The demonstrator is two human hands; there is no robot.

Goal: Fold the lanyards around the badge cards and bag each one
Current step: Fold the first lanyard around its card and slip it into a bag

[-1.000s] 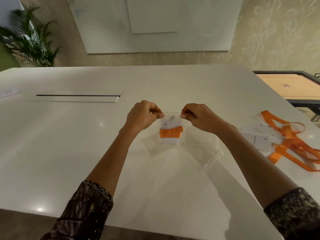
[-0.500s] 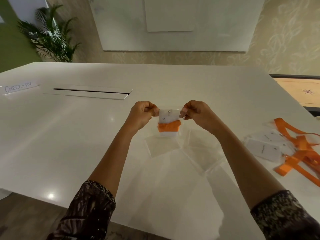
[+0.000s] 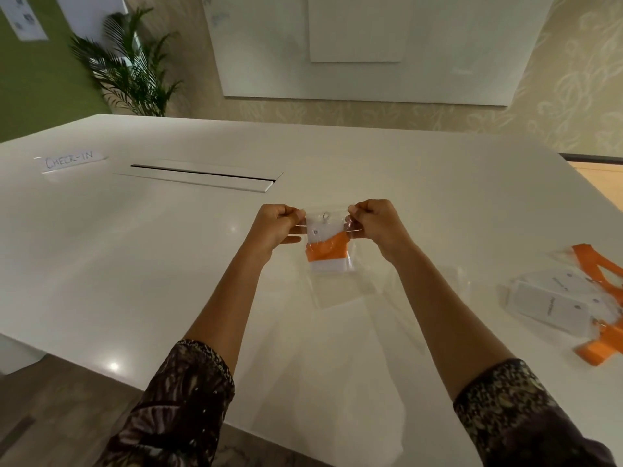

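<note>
My left hand [image 3: 274, 221] and right hand [image 3: 375, 221] pinch the bag [image 3: 349, 261] by its top corners above the table's middle; the film looks light, limp and slick, the badge card [image 3: 328, 264] inside stiff, so I'd grip the top strip.

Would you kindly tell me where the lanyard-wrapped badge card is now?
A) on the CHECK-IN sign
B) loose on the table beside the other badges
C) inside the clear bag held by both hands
C: the badge card sits inside the clear bag, whose top the left hand and right hand pinch at either side.
</note>
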